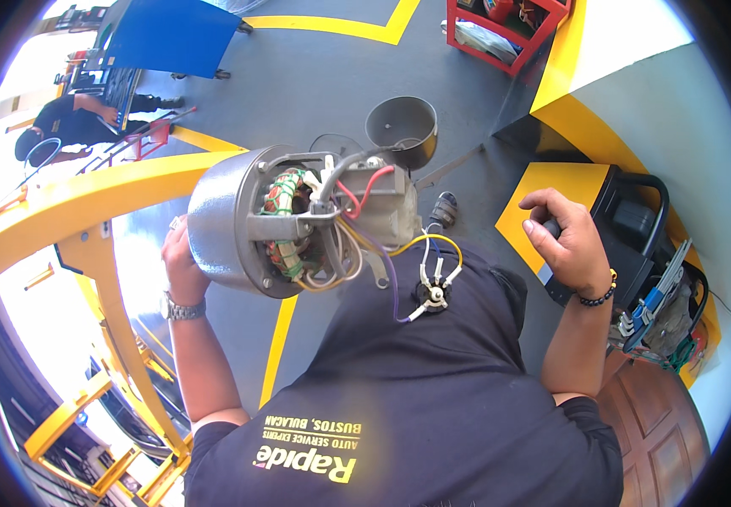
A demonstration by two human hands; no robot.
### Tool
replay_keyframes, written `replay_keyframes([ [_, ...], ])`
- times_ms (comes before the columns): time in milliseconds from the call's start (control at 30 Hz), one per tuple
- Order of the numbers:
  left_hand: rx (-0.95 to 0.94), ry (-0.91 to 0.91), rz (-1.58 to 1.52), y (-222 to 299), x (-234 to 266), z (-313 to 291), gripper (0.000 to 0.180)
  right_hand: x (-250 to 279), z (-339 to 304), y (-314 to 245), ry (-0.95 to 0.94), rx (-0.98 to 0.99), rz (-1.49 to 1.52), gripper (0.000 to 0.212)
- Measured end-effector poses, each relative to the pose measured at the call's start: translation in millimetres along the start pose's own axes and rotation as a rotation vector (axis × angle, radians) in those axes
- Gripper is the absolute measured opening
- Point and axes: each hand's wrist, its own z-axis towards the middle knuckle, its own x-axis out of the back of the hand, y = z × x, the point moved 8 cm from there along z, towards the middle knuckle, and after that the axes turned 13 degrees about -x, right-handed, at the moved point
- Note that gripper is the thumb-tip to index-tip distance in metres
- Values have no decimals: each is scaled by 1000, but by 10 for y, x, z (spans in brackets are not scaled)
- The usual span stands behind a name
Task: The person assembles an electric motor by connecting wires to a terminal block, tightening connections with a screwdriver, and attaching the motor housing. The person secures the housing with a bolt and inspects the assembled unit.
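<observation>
A grey electric motor (228, 221) sits in front of me, its open end showing green-tied windings (282, 196) and a pale block with red, grey and white wires. My left hand (183, 266), wearing a watch, grips the left side of the housing; its fingertips are partly hidden. Purple, yellow and white wires run from the motor to a small round black switch (435, 296) with white connectors, lying against my dark clothing. To the right, my right hand (570, 241) is raised with fingers curled, and a small dark piece shows between thumb and fingers, too small to name.
A grey bucket-shaped container (402, 127) stands beyond the motor. Yellow lift frames (103, 203) rise at left; a co-worker (69, 127) is near a blue cabinet (167, 38). A yellow-and-black machine (551, 190) and blue-handled tools (657, 296) are at right, a red rack (509, 34) farther back.
</observation>
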Motion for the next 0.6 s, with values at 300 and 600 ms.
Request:
replay_keyframes([
  [300,-84,1,53,0,-18,291,29,-150,-15,-52,-45,10,-33,25],
  [600,136,-23,-59,-160,30,-111,34,-496,-138,-135,-165,173,-89,31],
])
